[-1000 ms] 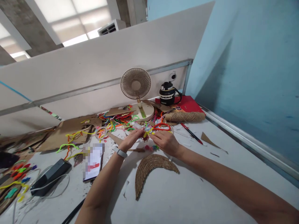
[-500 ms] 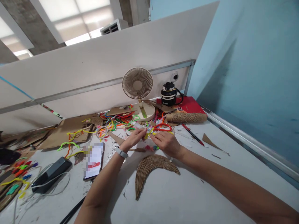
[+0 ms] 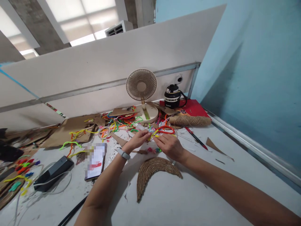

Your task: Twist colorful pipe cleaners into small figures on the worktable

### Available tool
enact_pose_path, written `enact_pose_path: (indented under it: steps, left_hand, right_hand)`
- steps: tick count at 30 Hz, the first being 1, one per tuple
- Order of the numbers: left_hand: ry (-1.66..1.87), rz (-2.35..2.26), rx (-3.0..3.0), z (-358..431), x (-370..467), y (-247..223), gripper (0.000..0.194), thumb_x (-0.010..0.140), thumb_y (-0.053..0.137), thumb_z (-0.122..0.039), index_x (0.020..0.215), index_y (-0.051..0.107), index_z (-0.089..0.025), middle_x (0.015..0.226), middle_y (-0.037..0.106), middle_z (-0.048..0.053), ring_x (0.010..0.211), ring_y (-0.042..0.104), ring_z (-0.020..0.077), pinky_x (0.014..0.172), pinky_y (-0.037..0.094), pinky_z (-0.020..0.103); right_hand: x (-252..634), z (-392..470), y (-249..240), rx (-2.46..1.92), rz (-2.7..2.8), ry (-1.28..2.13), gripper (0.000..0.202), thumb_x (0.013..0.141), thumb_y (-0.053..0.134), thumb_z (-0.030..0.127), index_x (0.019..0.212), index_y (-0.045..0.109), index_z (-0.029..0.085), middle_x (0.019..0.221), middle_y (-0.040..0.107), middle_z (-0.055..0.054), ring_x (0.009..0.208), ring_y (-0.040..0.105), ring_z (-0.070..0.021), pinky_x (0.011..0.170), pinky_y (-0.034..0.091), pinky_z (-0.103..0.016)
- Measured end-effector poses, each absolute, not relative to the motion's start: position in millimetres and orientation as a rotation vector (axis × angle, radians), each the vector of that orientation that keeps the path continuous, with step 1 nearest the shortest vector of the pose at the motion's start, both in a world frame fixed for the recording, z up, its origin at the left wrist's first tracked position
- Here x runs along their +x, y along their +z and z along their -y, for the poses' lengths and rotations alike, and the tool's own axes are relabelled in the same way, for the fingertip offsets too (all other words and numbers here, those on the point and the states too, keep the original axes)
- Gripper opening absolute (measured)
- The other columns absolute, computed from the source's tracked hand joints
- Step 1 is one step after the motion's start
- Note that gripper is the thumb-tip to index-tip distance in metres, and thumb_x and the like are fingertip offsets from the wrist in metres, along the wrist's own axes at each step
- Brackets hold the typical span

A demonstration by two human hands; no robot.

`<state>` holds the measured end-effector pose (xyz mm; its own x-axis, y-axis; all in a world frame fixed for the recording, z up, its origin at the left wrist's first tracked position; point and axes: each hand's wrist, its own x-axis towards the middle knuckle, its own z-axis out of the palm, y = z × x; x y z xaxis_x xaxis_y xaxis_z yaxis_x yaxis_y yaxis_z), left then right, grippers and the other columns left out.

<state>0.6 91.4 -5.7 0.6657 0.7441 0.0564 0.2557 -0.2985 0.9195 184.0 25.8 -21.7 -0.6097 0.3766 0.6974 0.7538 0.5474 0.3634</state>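
Note:
My left hand (image 3: 140,139) and my right hand (image 3: 169,146) meet over the middle of the table, fingertips pinched close together. Between them is a yellow pipe cleaner (image 3: 153,136), gripped by both; part of it is hidden by the fingers. Just beyond my right hand show the red-orange handles of scissors (image 3: 167,129). Nearer to me lies a crescent (image 3: 154,168) covered in rows of brown twine, touched by neither hand. Small pink and green bits (image 3: 154,150) rest below my fingers.
A fan (image 3: 141,86) stands behind a tangle of coloured pipe cleaners (image 3: 122,118). Right of it are a black jug (image 3: 172,96), a twine roll (image 3: 190,121) and a red pen (image 3: 196,138). To the left lie a phone (image 3: 96,162), a black power adapter (image 3: 53,173) with cables, and cardboard (image 3: 68,131).
The whole view has shifted slightly, so things sit a little farther right. Both hands stay pinched on the yellow pipe cleaner, their fingers moving only a little.

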Motion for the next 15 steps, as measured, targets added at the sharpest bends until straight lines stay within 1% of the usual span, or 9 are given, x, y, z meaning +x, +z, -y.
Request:
enact_pose_path:
  steps: [5, 10, 12, 15]
  left_hand:
    - [0.657, -0.760, 1.793, -88.8, 2.0, -6.3, 0.050, 0.078, 0.047, -0.065, 0.070, 0.042, -0.016, 0.066, 0.036, -0.003, 0.064, 0.033, 0.0099, 0.059, 0.031, 0.023]
    - [0.683, -0.728, 1.766, -89.2, 5.9, -9.6, 0.050, 0.078, 0.047, -0.065, 0.069, 0.041, -0.016, 0.063, 0.035, -0.004, 0.061, 0.031, 0.0091, 0.057, 0.029, 0.023]
    - [0.721, -0.725, 1.741, -89.9, 5.8, -10.5, 0.050, 0.077, 0.048, -0.065, 0.068, 0.041, -0.016, 0.063, 0.034, -0.004, 0.060, 0.029, 0.0087, 0.055, 0.027, 0.023]
    - [0.784, -0.694, 1.669, -91.2, 3.2, -12.3, 0.048, 0.078, 0.051, -0.062, 0.070, 0.043, -0.016, 0.063, 0.033, -0.005, 0.059, 0.027, 0.0080, 0.054, 0.024, 0.022]
  right_hand:
    - [184.0, -25.0, -19.8, -0.899, 2.226, -0.868, 0.021, 0.089, 0.048, 0.010, 0.097, 0.067, 0.011, 0.074, 0.066, -0.007, 0.070, 0.056, -0.0172, 0.063, 0.038, -0.031]
    - [182.4, -24.0, -20.1, -0.895, 2.215, -0.740, 0.022, 0.089, 0.048, 0.010, 0.097, 0.067, 0.012, 0.076, 0.068, -0.008, 0.072, 0.059, -0.0175, 0.065, 0.041, -0.030]
    - [181.0, -23.6, -19.3, -0.935, 2.188, -0.559, 0.020, 0.090, 0.048, 0.014, 0.095, 0.067, 0.013, 0.079, 0.069, -0.009, 0.074, 0.061, -0.0179, 0.068, 0.043, -0.030]
    - [179.4, -24.7, -16.6, -1.039, 2.067, -0.060, 0.021, 0.091, 0.048, 0.024, 0.089, 0.067, 0.016, 0.082, 0.070, -0.008, 0.076, 0.062, -0.0173, 0.070, 0.045, -0.029]
